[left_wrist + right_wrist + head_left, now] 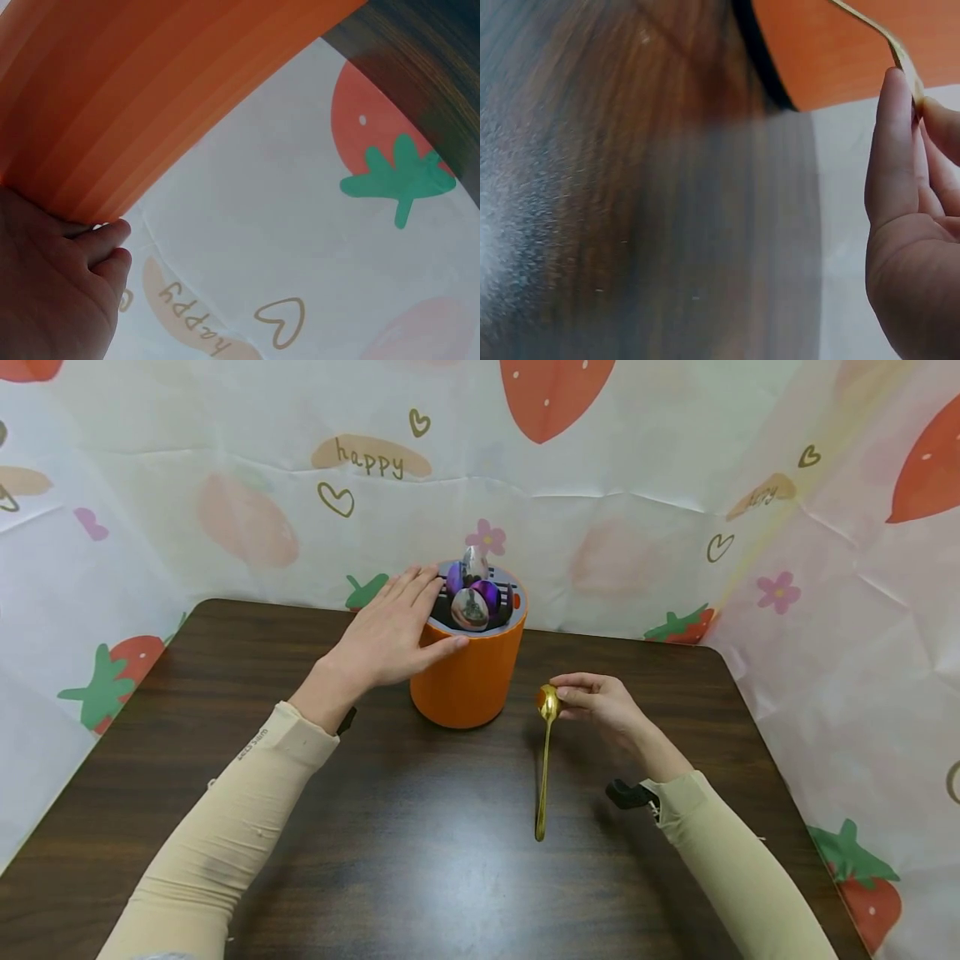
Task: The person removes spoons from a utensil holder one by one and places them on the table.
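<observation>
An orange cylindrical container (467, 681) with a grey rim stands towards the back of the table. Out of its top show shiny, rounded silver and purple heads (470, 609), like spoon bowls. My left hand (390, 631) rests on the container's left rim, fingers straight and thumb along the front; the left wrist view shows the fingers (109, 244) at its orange wall. To the right of the container, my right hand (603, 702) pinches a gold spoon (547, 752) by its bowl, the handle hanging downward. In the right wrist view the thumb and fingers (895, 142) meet on the spoon's edge.
The dark wood table (360, 860) reflects a bright patch of light near its front. Behind it and at both sides hangs a pale cloth (645, 452) printed with strawberries, hearts and flowers, close to the table's back edge.
</observation>
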The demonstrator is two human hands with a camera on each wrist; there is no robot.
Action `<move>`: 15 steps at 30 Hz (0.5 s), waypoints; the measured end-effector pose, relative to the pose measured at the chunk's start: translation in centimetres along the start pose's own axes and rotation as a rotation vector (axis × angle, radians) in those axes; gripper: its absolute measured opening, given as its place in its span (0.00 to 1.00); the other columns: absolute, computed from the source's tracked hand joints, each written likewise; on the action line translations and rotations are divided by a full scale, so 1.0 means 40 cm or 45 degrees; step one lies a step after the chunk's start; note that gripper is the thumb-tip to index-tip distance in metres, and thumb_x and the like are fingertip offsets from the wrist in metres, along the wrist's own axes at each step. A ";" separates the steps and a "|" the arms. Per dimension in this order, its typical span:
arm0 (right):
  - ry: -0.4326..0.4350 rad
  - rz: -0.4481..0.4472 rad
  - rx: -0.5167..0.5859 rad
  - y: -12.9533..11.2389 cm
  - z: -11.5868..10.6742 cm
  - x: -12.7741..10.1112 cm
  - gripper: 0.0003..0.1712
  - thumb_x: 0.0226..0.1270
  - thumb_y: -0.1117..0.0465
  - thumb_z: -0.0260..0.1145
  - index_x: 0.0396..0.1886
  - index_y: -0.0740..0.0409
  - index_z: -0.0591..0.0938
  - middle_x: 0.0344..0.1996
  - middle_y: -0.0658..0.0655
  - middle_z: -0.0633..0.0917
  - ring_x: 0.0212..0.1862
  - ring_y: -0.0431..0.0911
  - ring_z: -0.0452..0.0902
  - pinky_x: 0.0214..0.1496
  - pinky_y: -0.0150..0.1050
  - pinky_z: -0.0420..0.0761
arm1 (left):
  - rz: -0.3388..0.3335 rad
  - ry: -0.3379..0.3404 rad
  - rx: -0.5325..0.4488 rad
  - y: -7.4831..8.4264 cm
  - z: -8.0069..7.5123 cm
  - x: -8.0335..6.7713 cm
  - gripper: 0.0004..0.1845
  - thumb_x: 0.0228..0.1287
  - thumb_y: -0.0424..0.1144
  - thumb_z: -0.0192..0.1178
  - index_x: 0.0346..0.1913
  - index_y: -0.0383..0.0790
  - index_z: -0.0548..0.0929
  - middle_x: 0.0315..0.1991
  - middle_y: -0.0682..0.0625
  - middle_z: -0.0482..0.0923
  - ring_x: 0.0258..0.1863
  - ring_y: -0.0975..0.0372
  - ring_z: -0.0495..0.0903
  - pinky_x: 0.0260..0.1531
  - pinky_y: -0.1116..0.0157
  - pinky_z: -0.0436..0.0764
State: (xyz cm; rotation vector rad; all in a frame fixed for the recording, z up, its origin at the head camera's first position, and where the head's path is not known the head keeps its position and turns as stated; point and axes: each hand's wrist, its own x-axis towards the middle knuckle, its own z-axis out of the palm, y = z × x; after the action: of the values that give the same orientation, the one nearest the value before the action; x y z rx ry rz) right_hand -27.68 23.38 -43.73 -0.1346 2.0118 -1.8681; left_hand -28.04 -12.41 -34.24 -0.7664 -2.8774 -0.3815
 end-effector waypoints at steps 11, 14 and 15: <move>0.026 0.020 -0.050 0.056 0.018 0.034 0.22 0.78 0.68 0.63 0.66 0.76 0.76 0.45 0.55 0.87 0.39 0.43 0.87 0.46 0.38 0.89 | -0.001 -0.005 -0.007 0.002 -0.001 0.000 0.55 0.71 0.77 0.42 0.84 0.36 0.51 0.85 0.45 0.41 0.84 0.49 0.38 0.81 0.48 0.40; 0.020 0.010 -0.046 0.069 0.027 0.042 0.22 0.78 0.69 0.62 0.66 0.79 0.76 0.44 0.55 0.87 0.37 0.42 0.87 0.45 0.37 0.89 | 0.001 -0.004 -0.006 0.002 0.000 0.000 0.55 0.71 0.77 0.42 0.84 0.36 0.52 0.85 0.44 0.41 0.84 0.49 0.38 0.81 0.47 0.41; 0.018 0.009 -0.048 0.073 0.029 0.045 0.22 0.78 0.70 0.62 0.66 0.79 0.75 0.43 0.55 0.87 0.37 0.42 0.87 0.44 0.36 0.89 | 0.002 -0.004 -0.005 0.002 0.000 0.001 0.55 0.71 0.77 0.42 0.84 0.36 0.52 0.85 0.44 0.42 0.84 0.49 0.38 0.81 0.47 0.41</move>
State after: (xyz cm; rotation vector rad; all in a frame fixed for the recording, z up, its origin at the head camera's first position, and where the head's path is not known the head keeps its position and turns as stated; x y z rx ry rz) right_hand -28.38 22.01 -47.00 -0.1246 2.0552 -1.8326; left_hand -28.02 -12.33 -34.22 -0.7708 -2.8794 -0.3861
